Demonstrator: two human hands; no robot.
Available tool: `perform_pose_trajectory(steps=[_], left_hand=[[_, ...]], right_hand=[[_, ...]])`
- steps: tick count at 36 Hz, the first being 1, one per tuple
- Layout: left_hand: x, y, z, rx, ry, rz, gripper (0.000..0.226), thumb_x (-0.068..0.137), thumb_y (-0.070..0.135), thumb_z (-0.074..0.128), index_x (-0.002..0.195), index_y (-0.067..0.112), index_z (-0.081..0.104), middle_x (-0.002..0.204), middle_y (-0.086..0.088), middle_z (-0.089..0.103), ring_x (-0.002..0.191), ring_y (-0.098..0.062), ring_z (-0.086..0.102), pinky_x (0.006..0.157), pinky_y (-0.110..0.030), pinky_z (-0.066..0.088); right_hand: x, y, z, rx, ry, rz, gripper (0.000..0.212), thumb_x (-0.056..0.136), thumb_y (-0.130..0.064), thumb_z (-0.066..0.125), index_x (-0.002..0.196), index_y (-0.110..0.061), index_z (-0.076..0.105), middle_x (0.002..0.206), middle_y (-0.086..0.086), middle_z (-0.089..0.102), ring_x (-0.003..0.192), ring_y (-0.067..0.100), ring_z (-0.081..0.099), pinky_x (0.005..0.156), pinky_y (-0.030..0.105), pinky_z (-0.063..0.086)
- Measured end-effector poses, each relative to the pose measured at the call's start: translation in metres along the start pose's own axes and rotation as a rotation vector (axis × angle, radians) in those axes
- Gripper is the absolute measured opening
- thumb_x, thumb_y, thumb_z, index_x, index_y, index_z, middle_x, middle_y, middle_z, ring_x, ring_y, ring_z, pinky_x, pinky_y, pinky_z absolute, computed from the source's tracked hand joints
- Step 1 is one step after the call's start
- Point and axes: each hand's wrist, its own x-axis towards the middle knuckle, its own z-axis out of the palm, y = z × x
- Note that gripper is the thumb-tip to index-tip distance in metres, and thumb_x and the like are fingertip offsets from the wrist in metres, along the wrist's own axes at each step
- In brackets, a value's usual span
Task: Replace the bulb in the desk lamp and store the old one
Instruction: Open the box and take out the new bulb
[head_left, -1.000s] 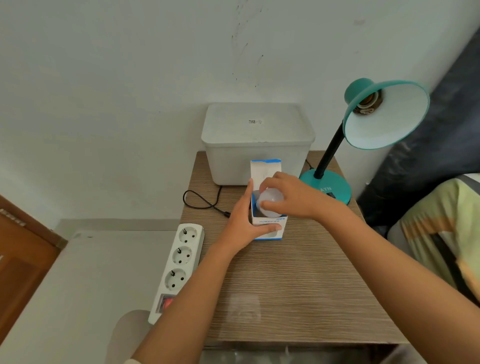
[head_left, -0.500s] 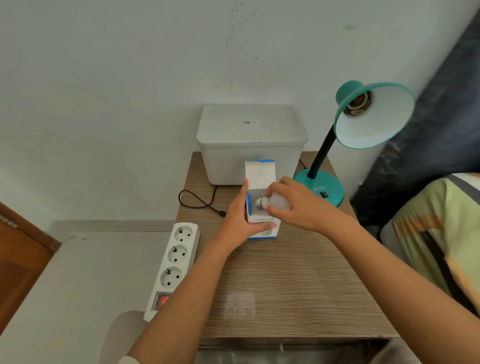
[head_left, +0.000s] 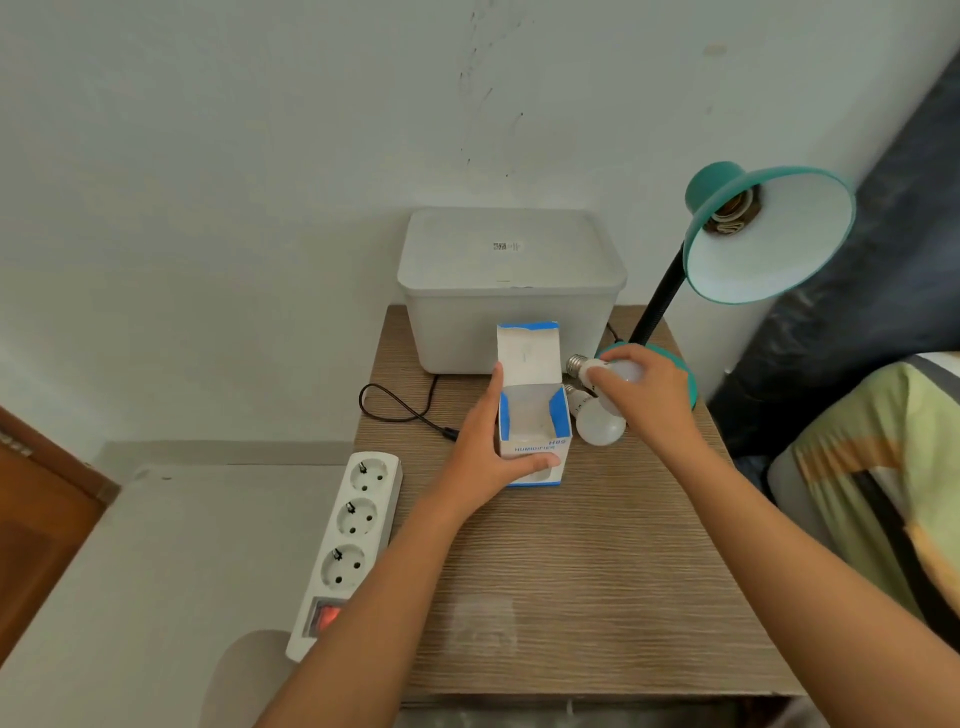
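Note:
A small blue-and-white cardboard box stands on the wooden table with its lid flap up and nothing visible inside. My left hand grips its left side and front. My right hand holds a white bulb just right of the box, its metal screw base pointing left. A second white bulb lies on the table under that hand, next to the box. The teal desk lamp stands at the back right, its shade tipped toward me and its socket without a bulb.
A lidded white plastic bin sits at the table's back against the wall. A black cable curls left of the box. A white power strip with a lit red switch lies off the table's left edge. A striped cushion is at right.
My right hand lifted the bulb out of the box and carried it to the right. A second bulb on the table is now uncovered. The left hand still holds the box.

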Motion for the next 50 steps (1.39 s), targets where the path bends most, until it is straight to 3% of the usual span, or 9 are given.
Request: perform_pose_trajectory(steps=[6, 9, 20, 25, 29, 36, 41, 46, 50], left_hand=[[-0.003, 0.003, -0.001, 0.012, -0.022, 0.036, 0.11, 0.07, 0.028, 0.082, 0.133, 0.064, 0.0, 0.133, 0.03, 0.038, 0.123, 0.005, 0.043, 0.099, -0.027, 0.046], [-0.003, 0.004, -0.002, -0.009, -0.021, 0.038, 0.111, 0.07, 0.028, 0.082, 0.142, 0.055, 0.002, 0.138, 0.018, 0.043, 0.123, 0.002, 0.046, 0.099, -0.031, 0.048], [-0.008, 0.005, 0.005, 0.029, -0.002, 0.029, 0.111, 0.072, 0.031, 0.08, 0.138, 0.061, -0.004, 0.143, 0.011, 0.039, 0.126, -0.005, 0.045, 0.102, -0.04, 0.046], [-0.011, 0.004, 0.007, 0.056, 0.018, 0.03, 0.108, 0.073, 0.033, 0.079, 0.144, 0.052, 0.0, 0.141, 0.007, 0.04, 0.126, -0.005, 0.045, 0.101, -0.042, 0.047], [-0.012, 0.005, 0.005, 0.058, 0.014, 0.037, 0.109, 0.071, 0.036, 0.079, 0.146, 0.046, 0.001, 0.141, 0.007, 0.04, 0.128, -0.008, 0.044, 0.101, -0.044, 0.046], [-0.014, 0.006, 0.004, -0.011, 0.021, 0.046, 0.105, 0.07, 0.025, 0.083, 0.145, 0.045, 0.012, 0.14, 0.015, 0.043, 0.125, 0.0, 0.045, 0.101, -0.037, 0.047], [-0.012, 0.006, 0.004, 0.024, 0.04, 0.036, 0.098, 0.068, 0.024, 0.084, 0.138, 0.046, 0.02, 0.134, 0.018, 0.042, 0.121, 0.001, 0.046, 0.092, -0.018, 0.047], [-0.011, 0.003, 0.003, 0.017, 0.016, 0.002, 0.098, 0.07, 0.02, 0.083, 0.143, 0.034, 0.019, 0.134, 0.009, 0.043, 0.122, -0.005, 0.047, 0.099, -0.025, 0.045], [-0.008, 0.004, 0.003, 0.035, 0.011, -0.014, 0.099, 0.07, 0.019, 0.083, 0.144, 0.031, 0.018, 0.129, 0.013, 0.045, 0.116, 0.0, 0.05, 0.098, -0.024, 0.045]], right_hand=[[0.02, 0.0, 0.02, -0.043, -0.09, 0.08, 0.026, 0.076, -0.027, 0.069, 0.099, -0.015, 0.067, 0.096, -0.001, 0.058, 0.087, 0.014, 0.052, 0.054, 0.017, 0.037], [0.024, -0.001, 0.023, -0.002, -0.108, 0.105, 0.023, 0.077, -0.028, 0.069, 0.097, -0.017, 0.067, 0.098, -0.002, 0.059, 0.089, 0.014, 0.052, 0.056, 0.018, 0.037], [0.007, 0.007, 0.008, -0.014, -0.134, -0.019, 0.021, 0.076, -0.025, 0.072, 0.095, -0.021, 0.063, 0.1, -0.002, 0.06, 0.088, 0.015, 0.053, 0.06, 0.018, 0.04], [-0.003, 0.016, 0.01, -0.051, -0.104, -0.043, 0.028, 0.075, -0.034, 0.072, 0.099, -0.023, 0.064, 0.111, 0.001, 0.062, 0.105, 0.021, 0.055, 0.089, 0.038, 0.048], [-0.009, 0.015, 0.008, -0.045, -0.097, -0.095, 0.025, 0.076, -0.031, 0.071, 0.099, -0.024, 0.065, 0.109, -0.001, 0.061, 0.108, 0.021, 0.054, 0.095, 0.039, 0.046], [-0.015, 0.012, -0.001, 0.021, -0.107, -0.129, 0.022, 0.077, -0.028, 0.072, 0.096, -0.02, 0.067, 0.099, -0.006, 0.063, 0.097, 0.012, 0.057, 0.091, 0.039, 0.049], [-0.015, 0.014, -0.003, 0.051, -0.092, -0.118, 0.018, 0.078, -0.027, 0.07, 0.095, -0.022, 0.066, 0.093, -0.01, 0.062, 0.088, 0.006, 0.055, 0.083, 0.032, 0.049], [-0.014, 0.015, 0.003, 0.051, -0.052, -0.1, 0.02, 0.078, -0.028, 0.07, 0.096, -0.019, 0.067, 0.094, -0.006, 0.061, 0.086, 0.006, 0.054, 0.077, 0.028, 0.045], [-0.013, 0.014, 0.009, -0.031, -0.004, -0.109, 0.026, 0.077, -0.03, 0.07, 0.101, -0.021, 0.065, 0.106, 0.001, 0.06, 0.101, 0.016, 0.053, 0.084, 0.029, 0.043]])
